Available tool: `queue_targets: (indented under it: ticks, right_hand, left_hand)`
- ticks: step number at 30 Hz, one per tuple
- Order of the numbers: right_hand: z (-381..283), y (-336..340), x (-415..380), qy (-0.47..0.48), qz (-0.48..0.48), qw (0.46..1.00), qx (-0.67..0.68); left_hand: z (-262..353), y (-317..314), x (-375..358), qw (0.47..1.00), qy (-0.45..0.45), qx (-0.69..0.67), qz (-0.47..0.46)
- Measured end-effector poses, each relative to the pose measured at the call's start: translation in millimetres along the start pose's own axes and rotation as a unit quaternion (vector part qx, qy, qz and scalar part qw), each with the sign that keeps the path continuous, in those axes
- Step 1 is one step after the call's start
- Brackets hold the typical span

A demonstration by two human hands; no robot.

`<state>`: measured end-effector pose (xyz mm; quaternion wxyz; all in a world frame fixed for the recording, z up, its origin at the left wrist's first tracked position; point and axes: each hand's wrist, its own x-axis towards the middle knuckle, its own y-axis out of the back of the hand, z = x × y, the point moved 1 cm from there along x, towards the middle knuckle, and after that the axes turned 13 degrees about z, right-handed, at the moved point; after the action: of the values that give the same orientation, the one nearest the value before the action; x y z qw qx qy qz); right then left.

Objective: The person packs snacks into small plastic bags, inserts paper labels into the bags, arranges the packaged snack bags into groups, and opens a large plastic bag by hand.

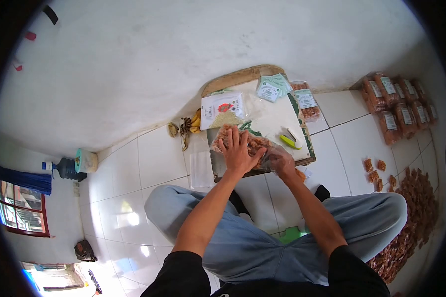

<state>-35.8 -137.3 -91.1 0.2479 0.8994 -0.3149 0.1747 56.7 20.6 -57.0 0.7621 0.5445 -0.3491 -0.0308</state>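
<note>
A clear plastic bag of brown snack pieces lies on the front of a low table. My left hand rests on top of it with its fingers spread. At the bag's right end, my right hand grips the loose clear plastic; its fingers are partly hidden by the film. To the right on the table lies a green and white stapler. A stack of printed labels sits at the table's back, and a white printed packet lies at the left.
A filled, labelled bag lies right of the table. Several packed bags are stacked by the wall. Loose brown pieces cover the floor at right. Bananas and clear plastic sleeves lie at left.
</note>
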Motion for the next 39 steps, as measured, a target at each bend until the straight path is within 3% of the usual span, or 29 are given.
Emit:
queue_targets:
  ticks: [2,4,7,9,10,12,14,16,17,19,23,25,26,28,29,31,33,35,39]
  right_hand:
    - [1,4,1,0.031,-0.011,0.999,0.017]
    - [-1,5,-5,-0.087,0.026,0.996,-0.007]
    - [6,1,-10,-0.108,0.067,0.990,-0.064]
    - [14,-4,-13,-0.120,0.080,0.990,-0.008]
    - [18,-6,-15,-0.131,0.092,0.986,0.048]
    - [16,-6,-9,-0.108,0.085,0.990,0.024]
    - [5,-4,2,-0.084,0.078,0.993,0.001]
    - [-17,2,16,-0.335,-0.014,0.942,0.026]
    - [-12,-1,15,-0.336,-0.014,0.941,0.026]
    - [-1,-7,13,-0.244,0.009,0.970,0.003]
    - [0,-12,15,-0.300,-0.024,0.953,0.044]
    - [32,-33,2,-0.158,0.018,0.969,0.190]
    - [35,-35,0,-0.158,0.018,0.969,0.190]
    - [42,-38,-2,-0.254,-0.007,0.949,0.186]
    - [34,-29,2,-0.253,-0.009,0.950,0.184]
    - [4,-2,13,-0.282,-0.055,0.956,0.055]
    - [-1,3,10,-0.310,-0.064,0.947,0.054]
    - [-5,5,9,-0.335,-0.074,0.938,0.053]
    - [-1,-2,6,-0.192,-0.079,0.978,0.036]
  left_hand:
    - [0,-1,1,1.000,0.009,-0.008,-0.004]
    - [-1,0,1,1.000,0.019,-0.015,-0.008]
    - [3,11,5,0.999,-0.032,-0.022,0.006]
    - [6,11,10,0.988,-0.147,-0.024,-0.035]
    - [5,9,13,0.988,-0.147,-0.025,-0.035]
    - [5,5,18,0.967,-0.209,-0.138,-0.046]
    - [7,7,23,0.964,-0.215,-0.145,-0.055]
    - [10,11,28,0.961,-0.221,-0.152,-0.063]
    - [11,12,29,0.959,-0.227,-0.156,-0.069]
    - [11,13,32,0.956,-0.232,-0.160,-0.076]
    - [12,8,32,0.943,-0.264,-0.180,-0.091]
    - [12,6,30,0.938,-0.274,-0.183,-0.103]
    - [12,7,30,0.935,-0.277,-0.193,-0.105]
    - [10,7,33,0.933,-0.278,-0.202,-0.104]
    - [7,8,35,0.941,-0.248,-0.219,-0.070]
    - [-1,6,37,0.947,-0.214,-0.236,-0.035]
    - [-18,2,36,0.983,-0.083,-0.161,0.024]
    - [-28,1,30,0.989,-0.077,-0.125,0.029]
    - [-31,-5,21,0.991,-0.074,-0.099,0.046]
